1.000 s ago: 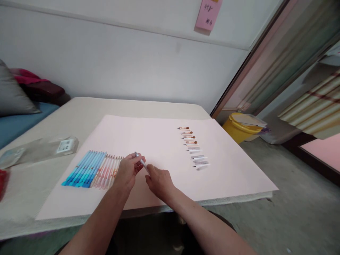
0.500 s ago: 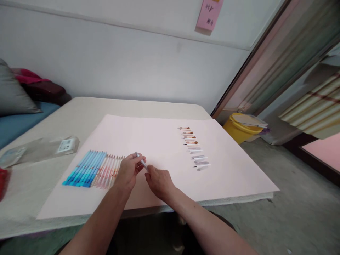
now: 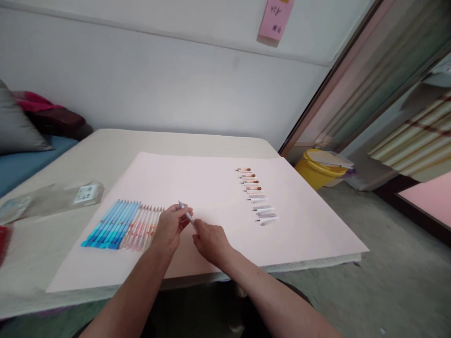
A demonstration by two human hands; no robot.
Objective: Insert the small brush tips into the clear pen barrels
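A slim pale grey pen (image 3: 189, 217) slants between my two hands, above the pale pink sheet (image 3: 190, 178). My left hand (image 3: 171, 224) pinches its upper part, while the fingers of my right hand (image 3: 210, 238) close on its lower end. Beside my left hand lies a row of pens with white and pink barrels (image 3: 143, 227), partly covered by that hand. Farther left are several blue pens (image 3: 112, 224) laid side by side. To the right, a column of pen parts with dark tips (image 3: 252, 181) includes brown-topped pieces and clear or grey caps (image 3: 266, 215).
Clear plastic packaging (image 3: 79, 195) with a white label rests on the table's left side. A grey cushion (image 3: 19, 122) is at far left. On the floor to the right stands a yellow bucket (image 3: 313, 171). The white wall (image 3: 176, 84) rises behind the table.
Both hands keep their hold on the pen with hardly any movement. The whole view has shifted very slightly.
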